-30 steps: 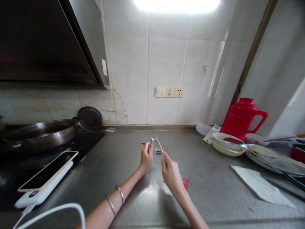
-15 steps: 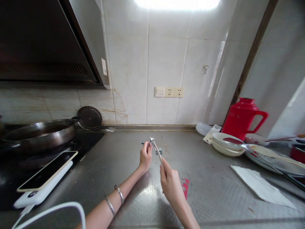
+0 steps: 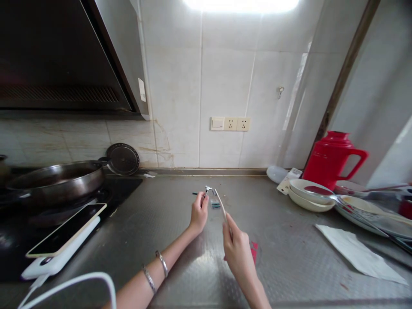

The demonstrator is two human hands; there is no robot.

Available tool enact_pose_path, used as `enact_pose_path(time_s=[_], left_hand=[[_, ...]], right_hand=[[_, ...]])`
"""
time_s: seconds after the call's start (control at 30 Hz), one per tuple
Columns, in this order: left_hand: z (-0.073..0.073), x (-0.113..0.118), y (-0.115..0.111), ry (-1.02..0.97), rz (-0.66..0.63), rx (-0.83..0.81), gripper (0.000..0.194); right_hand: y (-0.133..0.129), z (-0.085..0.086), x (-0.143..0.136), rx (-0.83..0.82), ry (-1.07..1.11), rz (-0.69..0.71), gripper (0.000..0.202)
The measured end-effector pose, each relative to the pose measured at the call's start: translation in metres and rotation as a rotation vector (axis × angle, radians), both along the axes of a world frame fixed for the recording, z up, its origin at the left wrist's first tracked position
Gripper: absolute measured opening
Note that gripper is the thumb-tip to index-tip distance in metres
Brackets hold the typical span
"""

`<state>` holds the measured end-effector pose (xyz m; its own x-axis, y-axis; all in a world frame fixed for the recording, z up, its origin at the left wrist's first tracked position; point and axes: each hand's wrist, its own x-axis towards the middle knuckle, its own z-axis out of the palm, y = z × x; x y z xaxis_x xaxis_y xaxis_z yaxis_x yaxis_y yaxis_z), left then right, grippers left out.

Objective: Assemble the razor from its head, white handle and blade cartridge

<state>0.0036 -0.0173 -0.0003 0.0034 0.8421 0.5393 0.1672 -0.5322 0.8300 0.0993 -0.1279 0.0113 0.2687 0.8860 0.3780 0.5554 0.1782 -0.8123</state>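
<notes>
My left hand [image 3: 198,212] is closed, fingers pinching a small razor [image 3: 208,189] whose silver T-shaped head points up. In my right hand [image 3: 236,244] a slim white stick [image 3: 221,202] is gripped near its lower end, slanting up to the left. Its tip is a little to the right of the razor head, apart from it; what the tip is like is too small to tell. Just beyond my hands, a small clear case with teal pieces [image 3: 215,205] lies on the metal counter [image 3: 180,274]. A short dark piece [image 3: 195,193] shows left of the razor.
A red torn-edged card [image 3: 254,252] lies partly behind my right wrist. On the left are a pan [image 3: 61,180], a phone [image 3: 69,229] and a white power bank with cable [image 3: 58,257]. Stacked bowls [image 3: 310,201], a red thermos [image 3: 330,161] and a paper napkin [image 3: 357,253] are right.
The white stick's tip has come away from the razor head, as my right hand shifted slightly right and down. My left hand moved slightly right with the razor, and the view shifted a little.
</notes>
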Motion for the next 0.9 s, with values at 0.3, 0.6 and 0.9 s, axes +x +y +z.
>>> enact_pose_path(time_s=[0.3,0.6,0.9], left_hand=[[0.002,0.001,-0.005,0.003,-0.033,-0.011,0.023],[0.004,0.005,-0.011,-0.001,-0.065,0.016,0.023],[0.006,0.003,-0.010,-0.006,-0.040,0.013,0.023]], right_hand=[[0.004,-0.003,0.000,-0.014,0.027,0.000,0.053],[0.010,0.003,0.002,-0.002,0.105,0.014,0.050],[-0.002,0.003,0.006,0.012,0.109,-0.008,0.052]])
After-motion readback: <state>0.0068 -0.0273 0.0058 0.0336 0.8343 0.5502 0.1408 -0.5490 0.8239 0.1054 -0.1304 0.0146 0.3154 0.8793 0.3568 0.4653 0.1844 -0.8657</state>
